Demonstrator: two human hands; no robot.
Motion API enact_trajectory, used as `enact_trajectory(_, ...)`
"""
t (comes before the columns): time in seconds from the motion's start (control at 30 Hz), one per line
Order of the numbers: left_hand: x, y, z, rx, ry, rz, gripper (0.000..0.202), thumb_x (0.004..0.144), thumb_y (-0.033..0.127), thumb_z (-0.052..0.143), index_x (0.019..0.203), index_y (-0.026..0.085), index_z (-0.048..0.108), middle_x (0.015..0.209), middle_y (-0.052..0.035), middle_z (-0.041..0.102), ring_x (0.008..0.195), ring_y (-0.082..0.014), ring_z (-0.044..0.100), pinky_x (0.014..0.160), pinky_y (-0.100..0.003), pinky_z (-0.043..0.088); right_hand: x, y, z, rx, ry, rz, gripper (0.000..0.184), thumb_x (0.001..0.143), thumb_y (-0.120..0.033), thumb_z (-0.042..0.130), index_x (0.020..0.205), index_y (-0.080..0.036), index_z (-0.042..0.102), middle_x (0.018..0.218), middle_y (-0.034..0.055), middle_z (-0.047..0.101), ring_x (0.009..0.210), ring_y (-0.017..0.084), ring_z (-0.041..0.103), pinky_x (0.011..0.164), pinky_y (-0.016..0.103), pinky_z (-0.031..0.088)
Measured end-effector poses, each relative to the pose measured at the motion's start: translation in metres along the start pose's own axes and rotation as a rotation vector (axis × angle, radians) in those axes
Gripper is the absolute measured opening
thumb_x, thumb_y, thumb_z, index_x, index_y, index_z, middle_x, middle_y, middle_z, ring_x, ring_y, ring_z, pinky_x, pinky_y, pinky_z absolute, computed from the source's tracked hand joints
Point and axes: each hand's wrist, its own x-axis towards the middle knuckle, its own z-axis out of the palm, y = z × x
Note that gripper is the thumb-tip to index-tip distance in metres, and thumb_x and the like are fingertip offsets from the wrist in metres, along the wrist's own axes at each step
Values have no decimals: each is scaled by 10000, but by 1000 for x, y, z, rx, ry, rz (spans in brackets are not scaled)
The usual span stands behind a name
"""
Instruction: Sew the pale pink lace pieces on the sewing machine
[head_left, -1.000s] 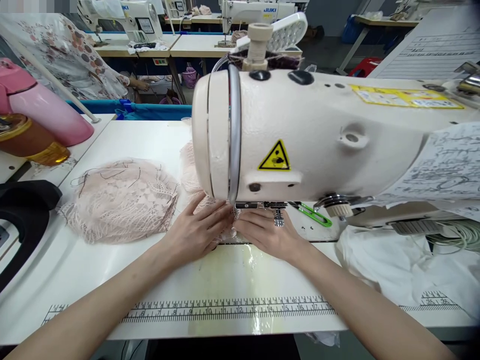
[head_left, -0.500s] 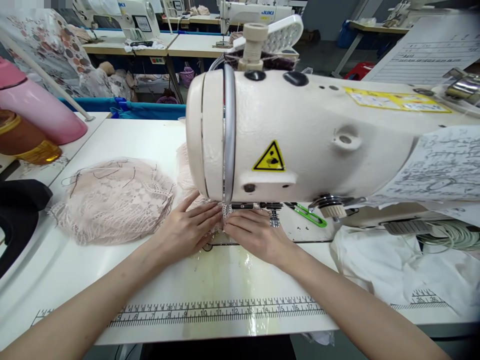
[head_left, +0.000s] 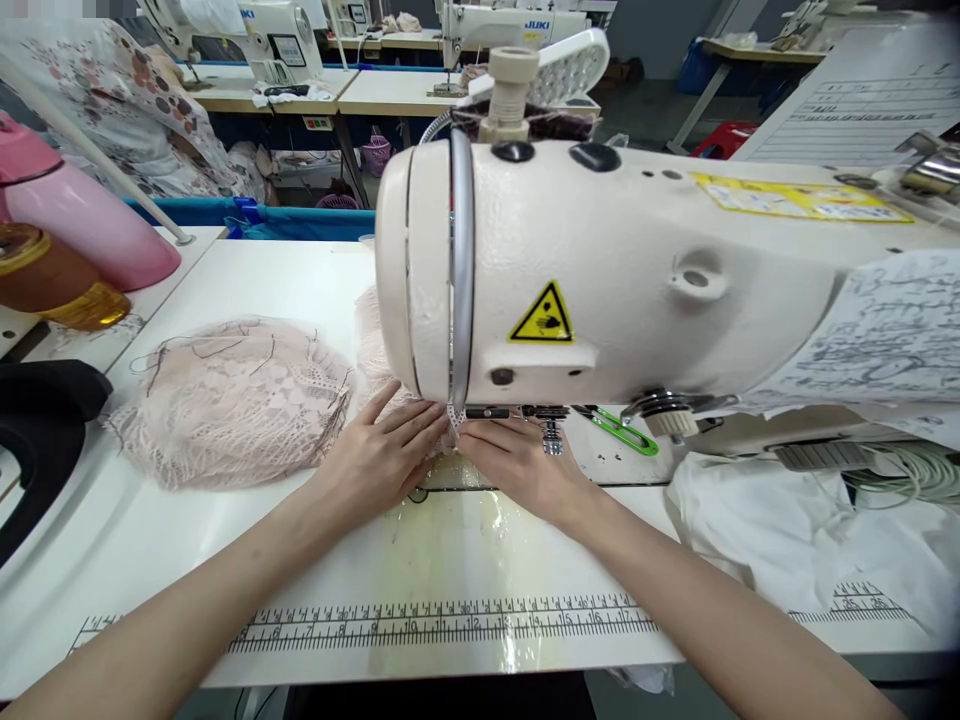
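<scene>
A cream sewing machine [head_left: 600,270] fills the middle of the view. Under its head lies a small piece of pale pink lace [head_left: 375,360], partly hidden by the machine. My left hand [head_left: 382,455] lies flat on the lace, fingers stretched toward the needle area. My right hand [head_left: 521,465] rests beside it with fingers pressed down on the lace just in front of the presser foot [head_left: 553,440]. The fingertips of both hands nearly meet under the machine head.
A heap of pink lace pieces [head_left: 232,400] sits to the left on the white table [head_left: 262,560], which has a printed ruler [head_left: 450,622] along its front. Green-handled snips [head_left: 622,430] lie behind the needle. White cloth [head_left: 787,540] lies at right. A pink bottle [head_left: 82,215] stands far left.
Both hands have stayed pressed on the lace under the machine head, shifting only slightly. The view moved a little.
</scene>
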Motion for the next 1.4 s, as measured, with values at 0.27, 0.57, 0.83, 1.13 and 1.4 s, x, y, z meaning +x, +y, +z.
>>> enact_trajectory(0.27, 2, 7, 0, 45, -1, -44, 309, 956, 200, 458, 1171, 139, 671, 1167, -89, 705, 1093, -267, 661, 1095, -532, 392, -9, -3, 2, -219, 80, 136, 203, 842, -157, 639, 1008, -271, 668, 1017, -37, 736, 723, 149, 619, 533, 297, 388)
enact_trajectory(0.57, 2, 11, 3, 90, -11, -47, 317, 968, 240, 485, 1227, 145, 641, 1182, -98, 698, 1119, -278, 646, 1087, -539, 402, -14, 4, 10, 84, 29, 352, 142, 890, -258, 595, 978, -312, 693, 927, -4, 715, 824, 181, 625, 589, 274, 472)
enact_trajectory(0.83, 5, 13, 3, 123, 4, -51, 294, 973, 270, 497, 1195, 163, 657, 1151, -89, 710, 1076, -259, 666, 1084, -522, 404, -4, 5, -4, 455, -84, 643, 264, 924, -434, 501, 1075, -352, 702, 1011, 32, 711, 943, 248, 670, 725, 365, 556)
enact_trajectory(1.13, 7, 14, 5, 132, 39, -22, 264, 965, 246, 518, 1178, 170, 653, 1169, -63, 702, 1069, -214, 650, 1058, -421, 436, 0, 8, -2, 264, -85, 544, 294, 950, -420, 454, 1142, -381, 674, 1028, 4, 718, 956, 229, 666, 755, 367, 552)
enact_trajectory(1.4, 5, 12, 5, 108, 43, -41, 269, 959, 237, 505, 1123, 92, 659, 1118, -109, 715, 1052, -229, 666, 1033, -404, 458, -15, -1, -6, -2, -82, 369, 307, 955, -369, 493, 1209, -355, 665, 1071, 40, 718, 888, 207, 658, 799, 367, 529)
